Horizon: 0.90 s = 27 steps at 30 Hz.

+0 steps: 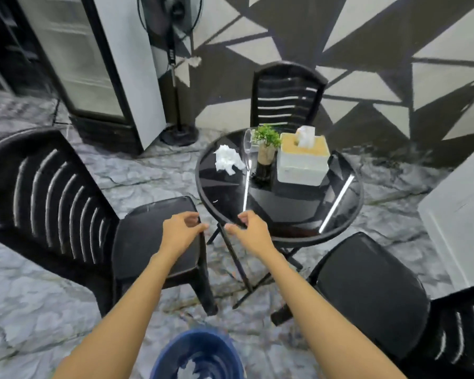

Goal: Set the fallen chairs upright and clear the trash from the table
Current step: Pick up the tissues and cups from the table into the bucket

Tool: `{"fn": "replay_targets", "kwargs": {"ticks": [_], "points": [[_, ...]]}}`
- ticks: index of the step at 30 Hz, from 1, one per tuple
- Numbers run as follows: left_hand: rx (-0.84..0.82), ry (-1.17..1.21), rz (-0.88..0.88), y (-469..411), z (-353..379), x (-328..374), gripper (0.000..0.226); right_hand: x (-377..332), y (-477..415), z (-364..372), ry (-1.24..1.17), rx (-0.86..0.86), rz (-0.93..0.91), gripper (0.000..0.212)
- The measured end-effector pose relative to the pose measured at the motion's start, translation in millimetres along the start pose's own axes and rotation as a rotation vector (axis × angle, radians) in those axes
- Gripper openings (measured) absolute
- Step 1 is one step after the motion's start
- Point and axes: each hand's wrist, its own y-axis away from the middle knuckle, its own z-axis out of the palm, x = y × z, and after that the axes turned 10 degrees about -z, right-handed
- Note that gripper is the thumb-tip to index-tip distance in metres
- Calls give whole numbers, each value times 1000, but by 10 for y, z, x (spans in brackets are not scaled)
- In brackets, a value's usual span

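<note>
Plainly, the white tissue [226, 160] lies crumpled on the table [285, 206].

Tabletop [285, 206], left to right: napkin [227, 160], glass [248, 149], plant [266, 144], box [303, 162]. Left chair [66, 198] left of tabletop; far chair [286, 97] behind; right chair [367, 291] near right. Bucket [197, 356] on floor, nearest, between left and right chairs.

no legible text, no labels, no brands, no numbers anywhere
</note>
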Motion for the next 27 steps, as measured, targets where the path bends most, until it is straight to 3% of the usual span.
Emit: {"fn": "replay_targets", "kwargs": {"ticks": [6,15,20,27], "points": [[15,-1,78,-608,45,631,47,-259,-864,-809,45,70,-143,52],[80,-10,-15,-1883,434,1393,48,-373,-2805,-1793,17,80,-268,33],[93,-41,-71,-2490,722,1607,50,-76,-3805,-2004,110,-80,-225,40],[40,-82,-191,-2971,1050,1506,63,390,-4552,-1754,287,-496,-111,60]]}}
